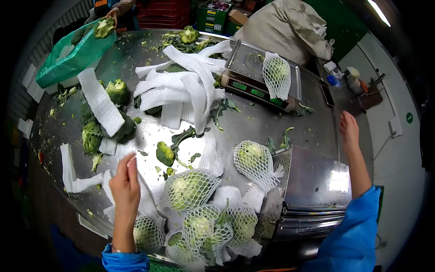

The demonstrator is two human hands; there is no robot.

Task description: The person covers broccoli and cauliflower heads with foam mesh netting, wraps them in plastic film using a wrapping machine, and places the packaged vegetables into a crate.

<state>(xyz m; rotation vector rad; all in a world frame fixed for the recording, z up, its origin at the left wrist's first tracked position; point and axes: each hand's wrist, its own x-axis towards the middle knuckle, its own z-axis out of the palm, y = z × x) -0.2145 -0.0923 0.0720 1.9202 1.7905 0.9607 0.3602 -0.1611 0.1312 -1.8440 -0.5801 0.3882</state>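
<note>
My left hand (126, 183) hovers over the near left of the metal table, its fingers curled and pressed together. Whatever it may hold is hidden. My right hand (349, 131) is raised beyond the right side of the table, fingers extended, with nothing visible in it. Between my hands, broccoli in white foam netting (190, 188) lies in a group near the front. Another netted head (253, 158) rests to its right. A loose broccoli floret (165, 154) lies near the middle. One netted head (276, 75) sits on the weighing scale (260, 90).
White foam net sleeves (181, 86) pile up at the back. Bare broccoli (93, 136) lies at left. A stacked metal box (317, 181) stands at front right. Another person's hand (113, 16) holds broccoli by a green bag (74, 59). A phone (327, 95) lies at right.
</note>
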